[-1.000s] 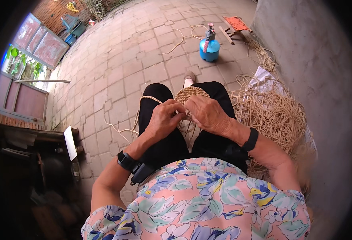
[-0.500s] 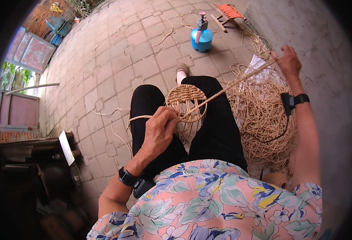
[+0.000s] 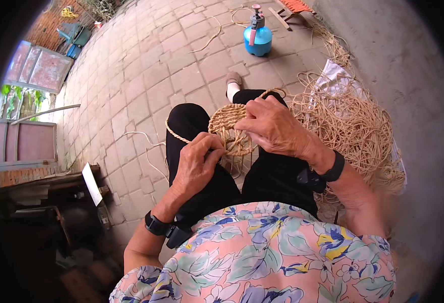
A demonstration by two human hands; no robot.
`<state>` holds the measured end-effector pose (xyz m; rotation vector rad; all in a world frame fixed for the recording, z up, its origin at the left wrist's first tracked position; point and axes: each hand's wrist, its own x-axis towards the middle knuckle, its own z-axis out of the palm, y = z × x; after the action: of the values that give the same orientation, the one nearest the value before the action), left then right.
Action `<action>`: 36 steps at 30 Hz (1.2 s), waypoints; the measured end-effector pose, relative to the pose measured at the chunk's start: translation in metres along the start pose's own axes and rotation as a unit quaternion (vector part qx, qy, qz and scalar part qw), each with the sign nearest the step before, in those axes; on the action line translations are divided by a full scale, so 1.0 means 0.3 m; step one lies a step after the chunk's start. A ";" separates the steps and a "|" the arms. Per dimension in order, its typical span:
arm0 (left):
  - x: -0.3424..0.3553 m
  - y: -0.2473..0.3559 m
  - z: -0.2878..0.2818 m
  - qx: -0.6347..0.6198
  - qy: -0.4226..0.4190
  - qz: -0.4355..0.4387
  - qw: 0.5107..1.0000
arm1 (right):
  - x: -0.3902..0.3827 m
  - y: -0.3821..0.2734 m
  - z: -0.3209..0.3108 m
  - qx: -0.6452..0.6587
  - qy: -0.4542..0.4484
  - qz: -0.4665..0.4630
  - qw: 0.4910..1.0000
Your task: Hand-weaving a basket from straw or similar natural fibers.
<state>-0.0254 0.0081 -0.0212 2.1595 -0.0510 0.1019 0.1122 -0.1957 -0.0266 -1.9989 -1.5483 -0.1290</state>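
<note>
Over my knees sits a small, round woven piece of tan cord [image 3: 228,115], densely woven at its far part and open with bare strands at its near part. My left hand [image 3: 196,164] pinches the near left edge of this piece. From beside that hand a twisted strand of cord [image 3: 176,134] runs up over my left knee. My right hand [image 3: 278,126] is closed at the right side of the weave, thumb and fingers together on a cord; the exact grip is partly hidden. A loop of cord [image 3: 275,91] shows beyond its knuckles.
A large tangled heap of tan cord [image 3: 353,134] lies on the right, partly over a white sheet [image 3: 334,74]. Ahead on the paving stand a blue pump sprayer [image 3: 257,41] and a stool with an orange seat [image 3: 296,5]. At left, a white board [image 3: 91,185] leans near dark clutter.
My right hand has come from the far right, where it held the cord stretched out, back to the woven piece. The cord has gone slack. My left hand keeps its hold.
</note>
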 end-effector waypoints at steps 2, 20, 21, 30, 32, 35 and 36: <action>0.000 -0.006 0.003 -0.005 -0.002 0.014 1.000 | 0.001 0.005 0.006 -0.038 -0.004 -0.011 0.999; -0.012 -0.006 0.011 0.035 0.016 0.033 0.999 | -0.781 0.740 -0.551 -0.460 -0.033 0.431 0.776; -0.014 0.000 0.011 0.037 0.017 0.031 0.999 | -0.708 0.708 -0.488 -0.354 0.025 0.353 0.866; -0.003 0.015 0.007 0.037 0.007 0.017 0.999 | -0.043 -0.002 0.003 0.064 0.046 0.042 0.996; 0.000 0.014 0.013 0.028 0.002 0.021 0.999 | -0.046 -0.013 0.032 -0.077 0.033 -0.025 0.996; -0.009 0.023 0.006 0.026 0.008 0.007 1.000 | -0.072 0.027 0.023 -0.062 0.055 -0.011 0.996; -0.015 0.017 0.004 0.026 0.011 0.005 1.000 | -0.092 0.064 0.006 -0.043 0.071 0.005 0.996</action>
<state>-0.0301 0.0043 -0.0182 2.2100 -0.0481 0.1335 0.1205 -0.2209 -0.0473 -2.0167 -1.4647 -0.3332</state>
